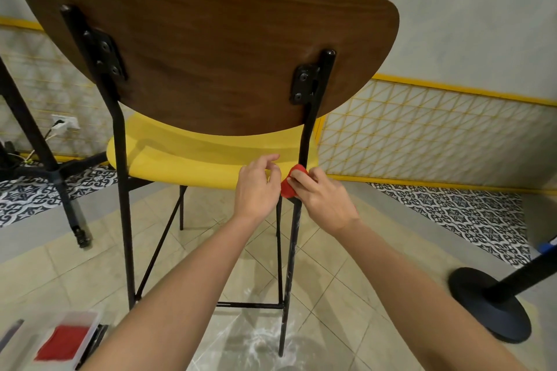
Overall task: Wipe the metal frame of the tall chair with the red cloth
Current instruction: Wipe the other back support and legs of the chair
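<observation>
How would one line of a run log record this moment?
step: wiping | right hand: holds red cloth on right rear post at seat level | left hand: beside seat edge, nothing visibly held

Right hand [324, 199] presses red cloth [290, 187] against the chair's black rear upright [307, 141]. Left hand [256, 187] hovers beside it, fingers curled.
</observation>
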Tool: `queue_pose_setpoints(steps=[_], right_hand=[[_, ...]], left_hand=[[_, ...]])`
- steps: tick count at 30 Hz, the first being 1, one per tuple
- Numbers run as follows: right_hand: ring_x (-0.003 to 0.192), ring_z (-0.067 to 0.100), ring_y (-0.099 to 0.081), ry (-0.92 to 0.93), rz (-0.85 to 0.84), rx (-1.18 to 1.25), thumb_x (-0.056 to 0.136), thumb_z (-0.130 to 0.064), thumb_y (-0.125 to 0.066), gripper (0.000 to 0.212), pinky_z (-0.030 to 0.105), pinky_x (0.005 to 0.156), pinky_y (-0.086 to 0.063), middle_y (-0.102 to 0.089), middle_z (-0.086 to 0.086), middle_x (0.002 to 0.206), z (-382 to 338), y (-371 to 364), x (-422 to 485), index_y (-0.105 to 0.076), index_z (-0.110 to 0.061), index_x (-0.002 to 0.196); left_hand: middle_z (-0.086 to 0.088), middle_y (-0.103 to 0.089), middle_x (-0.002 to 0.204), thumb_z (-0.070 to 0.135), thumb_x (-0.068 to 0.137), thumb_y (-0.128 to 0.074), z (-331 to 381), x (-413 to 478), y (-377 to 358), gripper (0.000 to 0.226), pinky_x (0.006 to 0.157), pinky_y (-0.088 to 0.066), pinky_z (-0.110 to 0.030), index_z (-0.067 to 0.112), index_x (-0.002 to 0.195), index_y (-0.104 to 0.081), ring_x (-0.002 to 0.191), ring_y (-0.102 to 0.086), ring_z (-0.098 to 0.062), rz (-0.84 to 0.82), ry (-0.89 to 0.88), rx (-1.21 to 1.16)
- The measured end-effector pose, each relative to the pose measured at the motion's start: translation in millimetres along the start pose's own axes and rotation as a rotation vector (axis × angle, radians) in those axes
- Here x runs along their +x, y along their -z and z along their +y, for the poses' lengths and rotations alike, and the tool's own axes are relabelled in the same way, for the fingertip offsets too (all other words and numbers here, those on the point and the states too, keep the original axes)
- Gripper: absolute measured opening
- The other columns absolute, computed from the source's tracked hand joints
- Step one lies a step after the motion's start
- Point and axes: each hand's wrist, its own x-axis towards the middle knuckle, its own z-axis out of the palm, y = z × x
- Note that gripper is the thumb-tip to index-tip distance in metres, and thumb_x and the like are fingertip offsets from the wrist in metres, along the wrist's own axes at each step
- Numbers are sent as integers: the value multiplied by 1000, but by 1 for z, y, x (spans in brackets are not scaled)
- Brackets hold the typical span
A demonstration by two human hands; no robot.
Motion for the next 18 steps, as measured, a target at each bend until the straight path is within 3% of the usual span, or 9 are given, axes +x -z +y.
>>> queue_pose_setpoints(steps=[4,9,11,15,18], right_hand=[[92,22,-40,-66,-30,47,67,-4,-79,54,32,38,-49,-54,1,117,-5,-10,-13,-60,-12,117],[92,22,-40,-42,-7,65,67,-2,-77,56,32,35,-47,-43,-2,121,-6,-18,-25,-61,-12,120],[91,21,-40,-39,-11,73,65,0,-77,57,29,34,-45,-41,-2,120,-9,-21,-33,-62,-13,118],[85,20,-38,25,-68,40,59,-5,-81,52,24,35,-42,-47,0,112,-17,-23,-37,-67,-13,109],[83,19,-36,45,-74,3,59,-9,-79,46,24,38,-40,-45,1,108,-20,-20,-36,-69,-12,104]], left_hand=[[2,-60,118,26,98,-41,-8,-8,-4,30,92,-50,-39,22,124,-56,109,-53,-17,-7,7,-23],[1,-60,114,22,99,-42,-13,-19,-8,27,71,-42,-9,19,121,-58,88,-53,-4,-21,26,-58],[2,-59,112,22,99,-42,-15,-23,-10,27,63,-40,-2,18,121,-58,84,-52,-3,-35,37,-69],[3,-60,112,22,98,-43,-20,-27,-13,27,63,-38,-6,18,120,-58,85,-52,-3,-51,50,-65],[3,-60,112,21,98,-43,-22,-29,-13,27,74,-36,-10,18,120,-58,91,-51,-4,-67,57,-57]])
